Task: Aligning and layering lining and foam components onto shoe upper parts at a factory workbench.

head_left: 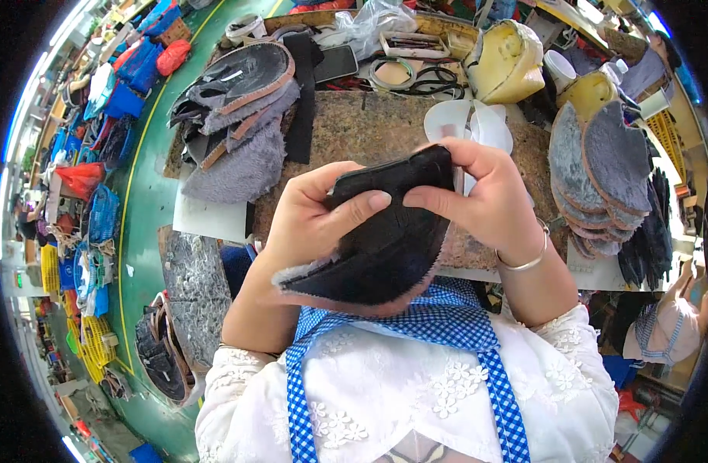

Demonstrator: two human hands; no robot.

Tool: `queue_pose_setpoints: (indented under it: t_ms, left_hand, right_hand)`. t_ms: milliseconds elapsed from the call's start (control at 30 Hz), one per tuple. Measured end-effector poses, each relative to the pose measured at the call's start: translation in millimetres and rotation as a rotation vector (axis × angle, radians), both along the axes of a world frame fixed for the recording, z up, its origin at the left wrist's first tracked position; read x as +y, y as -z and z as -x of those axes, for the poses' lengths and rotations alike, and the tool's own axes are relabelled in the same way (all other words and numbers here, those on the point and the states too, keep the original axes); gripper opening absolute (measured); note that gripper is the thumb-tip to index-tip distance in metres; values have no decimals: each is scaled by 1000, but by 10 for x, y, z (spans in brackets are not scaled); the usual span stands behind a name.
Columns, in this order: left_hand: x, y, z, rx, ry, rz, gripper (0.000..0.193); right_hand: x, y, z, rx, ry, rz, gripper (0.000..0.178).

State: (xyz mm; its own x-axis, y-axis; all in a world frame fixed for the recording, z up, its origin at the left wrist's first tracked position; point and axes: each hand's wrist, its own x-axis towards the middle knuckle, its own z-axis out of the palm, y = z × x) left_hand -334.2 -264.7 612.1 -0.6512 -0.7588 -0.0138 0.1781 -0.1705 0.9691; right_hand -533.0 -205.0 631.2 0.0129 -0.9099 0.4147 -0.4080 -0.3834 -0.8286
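Above my lap, both hands grip a black fleece-lined shoe upper with a pinkish raw edge and a tuft of pale fleece at its left side. My left hand pinches the upper left part, with the thumb on top. From the other side, my right hand holds the upper right corner, its thumb pressed on the black face. The fingers underneath are mostly hidden. Beyond it, a stack of similar black and grey fleece pieces lies at the left of the worktable. More grey fleece pieces are piled on the right.
At the table's back are a phone, black-handled scissors, a tape roll and a yellow lump-shaped container. White plastic templates lie past my right hand. Another person sits at the far right.
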Motion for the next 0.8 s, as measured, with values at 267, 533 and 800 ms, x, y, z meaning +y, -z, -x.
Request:
queue_pose_setpoints:
  t_ms: [267, 533, 800]
  left_hand:
    - [-38, -242, 11, -168, -245, 1183, 26]
    - [113, -104, -101, -43, -39, 1349, 32]
    - [-2, 106, -369, -201, 326, 757, 75]
  right_hand:
    - [114, 20, 82, 190, 113, 401, 25]
    - [434, 86, 20, 561, 0, 673, 33]
    - [731, 212, -60, 625, -127, 762, 5]
